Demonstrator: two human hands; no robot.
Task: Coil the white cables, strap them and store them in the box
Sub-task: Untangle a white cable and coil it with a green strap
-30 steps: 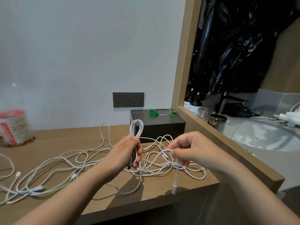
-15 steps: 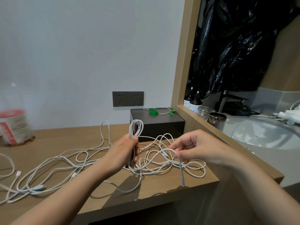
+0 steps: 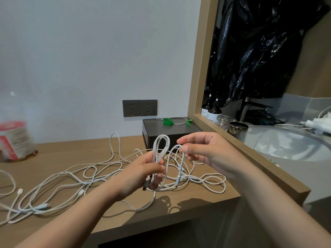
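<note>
A tin (image 3: 15, 140) stands far left on the wooden desk (image 3: 179, 210). White cables (image 3: 71, 181) sprawl tangled across it; their number cannot be told. The left hand (image 3: 143, 173) grips 1 folded cable bundle (image 3: 160, 154). The right hand (image 3: 207, 153) pinches a cable loop (image 3: 180, 158). Behind sits 1 black box (image 3: 168, 131), 2 wall sockets (image 3: 139, 107) above it.

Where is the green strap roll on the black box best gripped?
Judging by its pose, pinch the green strap roll across its round rim with the fingers, coming from above: it lies flat on the black box lid, its top is clear, and the wall stands close behind.
</note>
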